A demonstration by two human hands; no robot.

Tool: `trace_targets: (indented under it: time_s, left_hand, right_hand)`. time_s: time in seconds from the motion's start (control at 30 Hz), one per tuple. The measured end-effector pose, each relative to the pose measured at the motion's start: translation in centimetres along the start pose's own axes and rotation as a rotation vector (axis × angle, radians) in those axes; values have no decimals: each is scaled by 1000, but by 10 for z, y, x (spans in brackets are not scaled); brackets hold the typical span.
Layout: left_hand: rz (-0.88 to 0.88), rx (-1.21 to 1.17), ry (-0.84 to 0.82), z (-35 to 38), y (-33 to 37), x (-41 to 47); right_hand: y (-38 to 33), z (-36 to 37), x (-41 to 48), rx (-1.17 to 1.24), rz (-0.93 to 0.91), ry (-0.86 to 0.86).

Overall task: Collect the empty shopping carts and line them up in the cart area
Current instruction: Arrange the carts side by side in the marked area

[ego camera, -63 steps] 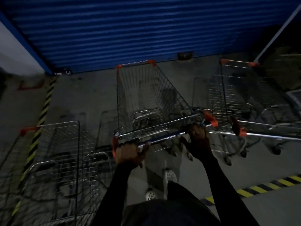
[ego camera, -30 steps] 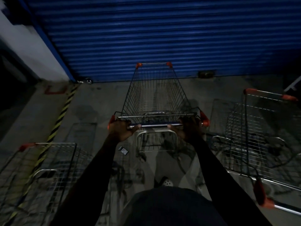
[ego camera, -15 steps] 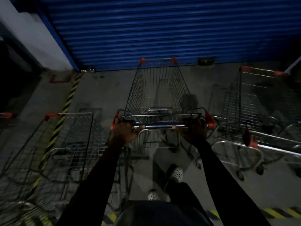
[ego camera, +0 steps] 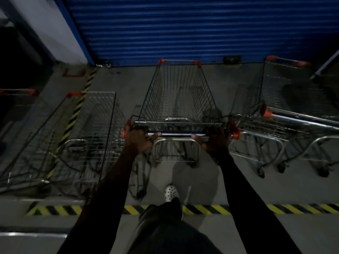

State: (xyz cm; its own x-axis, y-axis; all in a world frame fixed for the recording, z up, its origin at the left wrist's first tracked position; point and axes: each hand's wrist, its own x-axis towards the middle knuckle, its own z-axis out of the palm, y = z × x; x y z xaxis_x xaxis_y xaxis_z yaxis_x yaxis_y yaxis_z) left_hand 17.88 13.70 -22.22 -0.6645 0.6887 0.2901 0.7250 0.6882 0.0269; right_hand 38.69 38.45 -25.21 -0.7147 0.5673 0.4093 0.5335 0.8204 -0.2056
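An empty wire shopping cart (ego camera: 178, 97) with orange corner caps stands straight ahead, nose toward the blue shutter. My left hand (ego camera: 138, 139) grips the left end of its handle bar (ego camera: 177, 134). My right hand (ego camera: 214, 141) grips the right end. Another empty cart (ego camera: 88, 129) stands to the left, and a third cart (ego camera: 275, 114) stands to the right, both roughly parallel to mine.
The blue roller shutter (ego camera: 183, 28) closes off the far side. Yellow-black floor tape (ego camera: 201, 208) runs across at my feet, and a second strip (ego camera: 75, 110) runs up the left. A white pillar (ego camera: 55, 24) rises at back left. A fourth cart's orange handle (ego camera: 18, 91) shows at far left.
I have straightened the cart from a rightward slant to face the shutter. Since half a second ago the view pulled back a little, and the floor tape now lies in front of my feet.
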Motion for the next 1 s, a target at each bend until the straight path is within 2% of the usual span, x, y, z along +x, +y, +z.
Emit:
trace_targets:
  time_s: [0.1,0.33,0.43,0.57,0.77,0.9,1.0]
  left_hand:
    - [16,-1,57,-11,1,-45]
    - [9,30,-29,-33,-2,-128]
    - [19,20,4,-42,1,-156]
    - [26,-14,97,-56,5,-183]
    - [10,-47,81,-58,5,-221]
    - [26,-51,167,-64,11,-240]
    - [-25,-39,109,-67,13,-249]
  right_hand:
    - [-6,-17,-41,17,-36,41]
    - [-28,-57,-119,46,-29,45]
    - [-33,-66,-144,24,-35,61]
    - [-37,-74,-168,37,7,27]
    - [-42,-85,-202,64,28,0]
    - [-41,-91,-217,66,12,11]
    - [-41,-94,-224,75,3,33]
